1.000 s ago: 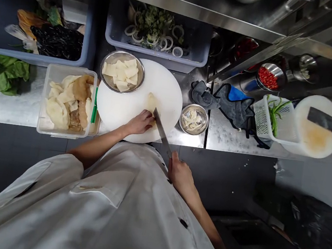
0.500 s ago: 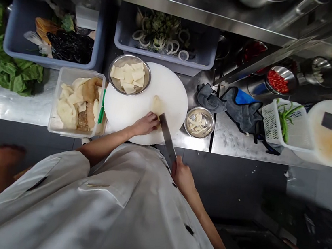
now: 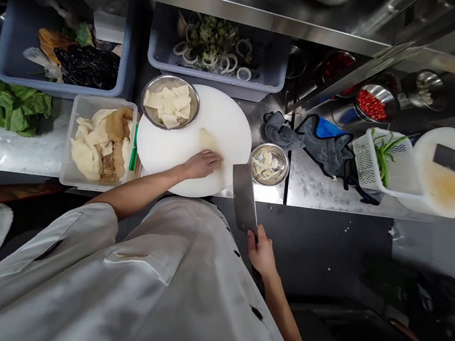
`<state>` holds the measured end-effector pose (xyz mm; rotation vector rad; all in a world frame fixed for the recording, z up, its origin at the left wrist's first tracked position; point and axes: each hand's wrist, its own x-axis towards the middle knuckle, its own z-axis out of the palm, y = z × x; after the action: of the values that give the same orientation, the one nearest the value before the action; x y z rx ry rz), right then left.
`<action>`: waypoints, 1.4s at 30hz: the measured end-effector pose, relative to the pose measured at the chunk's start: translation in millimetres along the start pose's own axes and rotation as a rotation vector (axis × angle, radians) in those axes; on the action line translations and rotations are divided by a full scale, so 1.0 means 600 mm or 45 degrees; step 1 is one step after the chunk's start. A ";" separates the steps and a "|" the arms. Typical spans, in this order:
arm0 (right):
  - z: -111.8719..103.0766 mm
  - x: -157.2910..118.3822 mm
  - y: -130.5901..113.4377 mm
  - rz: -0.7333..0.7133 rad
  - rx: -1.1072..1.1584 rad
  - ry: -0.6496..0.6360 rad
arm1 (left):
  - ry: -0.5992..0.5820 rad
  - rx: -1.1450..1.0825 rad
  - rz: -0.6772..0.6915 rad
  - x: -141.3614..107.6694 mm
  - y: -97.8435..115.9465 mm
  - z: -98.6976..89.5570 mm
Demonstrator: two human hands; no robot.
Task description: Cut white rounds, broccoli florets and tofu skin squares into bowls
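Note:
On the round white cutting board (image 3: 158, 153), my left hand (image 3: 203, 164) lies with its fingers stretched out over the lower end of a pale, thin food piece (image 3: 205, 138). Part of that piece is hidden beneath the fingers. My right hand (image 3: 262, 253) grips the handle of a cleaver (image 3: 245, 195), whose wide blade is off the board's lower right edge, apart from the food. A steel bowl of flat pale slices (image 3: 169, 104) stands at the board's upper left. Right of the board is a smaller steel bowl with pale trimmings (image 3: 269, 165).
A clear tub of pale pieces (image 3: 97, 142) stands left of the board. Two blue-grey bins (image 3: 214, 76) sit behind, under a steel shelf (image 3: 247, 17). Rightward lie grey cloths (image 3: 325, 147), a white basket of green peppers (image 3: 384, 157) and another board with a cleaver (image 3: 454, 195). Someone's arm shows at far left.
My right hand has drawn the cleaver away from the food, right and off the board, turning its blade flatter. My left hand has flattened over the piece. The person at left has shifted.

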<state>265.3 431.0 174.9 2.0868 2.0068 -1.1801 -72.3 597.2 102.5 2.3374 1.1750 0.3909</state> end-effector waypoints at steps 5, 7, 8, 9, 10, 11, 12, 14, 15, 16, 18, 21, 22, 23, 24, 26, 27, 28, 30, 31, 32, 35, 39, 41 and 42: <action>0.009 0.023 -0.027 0.068 0.189 0.112 | 0.352 -0.537 -0.400 0.036 -0.007 -0.070; 0.010 0.027 -0.033 0.068 0.238 0.110 | 0.565 -0.851 -0.466 0.040 -0.010 -0.109; 0.011 0.027 -0.034 0.068 0.259 0.102 | 0.642 -0.993 -0.458 0.041 -0.011 -0.127; 0.011 0.028 -0.033 0.068 0.279 0.092 | 0.688 -1.121 -0.439 0.042 -0.010 -0.143; 0.011 0.029 -0.033 0.068 0.299 0.085 | 0.704 -1.230 -0.422 0.041 -0.008 -0.154; 0.011 0.030 -0.032 0.067 0.318 0.081 | 0.691 -1.322 -0.421 0.040 -0.006 -0.162; 0.012 0.031 -0.031 0.064 0.335 0.080 | 0.646 -1.399 -0.436 0.039 -0.004 -0.166; 0.012 0.036 -0.031 0.051 0.359 0.079 | 0.448 -1.499 -0.492 0.035 -0.002 -0.162; 0.012 0.038 -0.031 0.047 0.365 0.080 | 0.311 -1.523 -0.523 0.033 -0.004 -0.156; 0.013 0.041 -0.031 0.043 0.368 0.078 | 0.161 -1.531 -0.551 0.032 -0.008 -0.149; 0.014 0.047 -0.030 0.045 0.367 0.074 | -0.162 -1.496 -0.573 0.034 -0.021 -0.134; 0.015 0.055 -0.030 0.050 0.363 0.072 | -0.642 -1.173 -0.478 0.057 -0.038 -0.110; 0.015 0.057 -0.030 0.052 0.363 0.070 | -0.760 -0.982 -0.432 0.069 -0.040 -0.102; 0.015 0.058 -0.030 0.054 0.363 0.068 | -0.841 -0.774 -0.393 0.082 -0.040 -0.094; 0.015 0.060 -0.030 0.056 0.361 0.065 | -0.886 -0.569 -0.365 0.095 -0.037 -0.085; 0.015 0.063 -0.030 0.062 0.357 0.066 | -0.872 -0.212 -0.314 0.118 -0.025 -0.071; 0.014 0.064 -0.030 0.063 0.356 0.069 | -0.809 -0.054 -0.278 0.126 -0.018 -0.067; 0.014 0.065 -0.029 0.065 0.359 0.075 | -0.720 0.088 -0.228 0.130 -0.012 -0.064; 0.013 0.066 -0.027 0.071 0.375 0.082 | -0.500 0.293 -0.091 0.129 -0.002 -0.063; 0.012 0.067 -0.027 0.071 0.382 0.086 | -0.377 0.350 -0.029 0.123 0.001 -0.063; 0.011 0.067 -0.026 0.071 0.385 0.089 | -0.257 0.381 0.008 0.113 0.004 -0.062; 0.006 0.072 -0.025 0.064 0.384 0.091 | -0.006 0.394 -0.061 0.069 0.016 -0.045; -0.005 0.086 -0.030 0.039 0.379 0.088 | 0.056 0.442 -0.295 0.026 0.055 0.013; -0.012 0.097 -0.035 0.010 0.360 0.085 | 0.111 0.497 -0.437 0.030 0.076 0.037; -0.016 0.103 -0.038 -0.004 0.345 0.086 | 0.131 0.515 -0.503 0.038 0.084 0.044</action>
<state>243.8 492.1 160.7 2.2708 1.9748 -1.4755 -13.2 582.3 108.6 2.3435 1.8677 0.1414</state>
